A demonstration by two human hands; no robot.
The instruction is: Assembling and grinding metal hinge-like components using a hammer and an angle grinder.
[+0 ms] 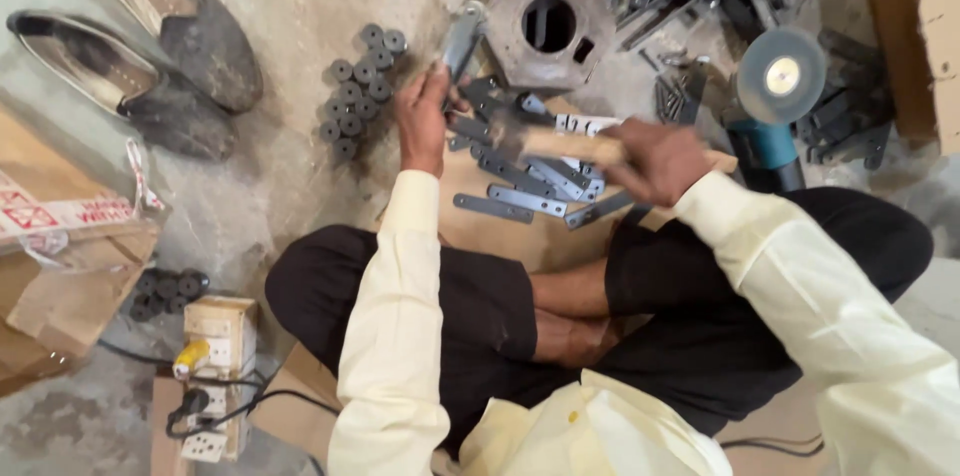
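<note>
Discs (358, 91) left of strips (525, 176), grinder (775, 106) right

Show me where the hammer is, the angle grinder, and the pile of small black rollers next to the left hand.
hammer (565, 146), head view, on its wooden handle, gripped by the right hand (655, 161).
angle grinder (781, 76), head view, on its round disc.
pile of small black rollers (358, 91), head view, on the cluster's middle, beside the left hand (422, 121).

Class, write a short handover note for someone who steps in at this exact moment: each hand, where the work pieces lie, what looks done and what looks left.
Left hand: closed on a metal piece, held upright on the floor.
Right hand: closed on a wooden-handled hammer, blurred, head near the piece.
Flat metal strips lie piled on cardboard before the knees; dark round discs sit grouped left of the hand; a hexagonal metal block stands behind.
Done: cannot tell how many strips are worked.
Left: cannot tell; many strips lie loose in the pile.
</note>
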